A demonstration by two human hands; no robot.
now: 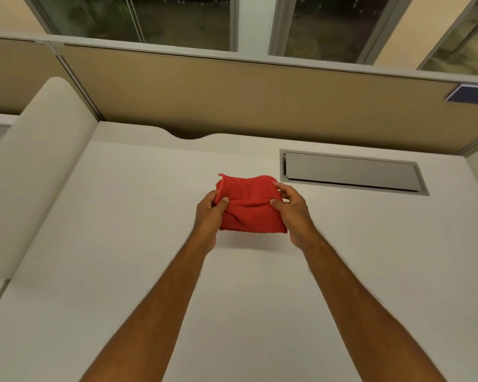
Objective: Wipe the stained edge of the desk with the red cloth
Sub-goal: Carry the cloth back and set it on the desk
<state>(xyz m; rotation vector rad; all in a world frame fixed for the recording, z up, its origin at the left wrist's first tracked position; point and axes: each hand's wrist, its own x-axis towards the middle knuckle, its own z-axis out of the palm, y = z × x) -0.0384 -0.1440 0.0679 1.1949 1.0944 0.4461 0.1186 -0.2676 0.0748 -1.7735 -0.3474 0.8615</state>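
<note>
Head view: red cloth [250,209] bunched up, pinched at both sides, left hand [209,213] on its left edge, right hand [293,213] on its right, both clenched on fabric, raised just above white surface [122,271], roughly mid-desk. No stain visible anywhere; edge to wipe can't be told from here. Risks, as judged: cloth too loosely folded, so could unravel w/ first stroke; wiping wrong edge b/c mark not spotted; corner of cloth snagging in cable hatch [352,172] close by at right; two-handed pinch giving poor pressure vs. flat palm.
</note>
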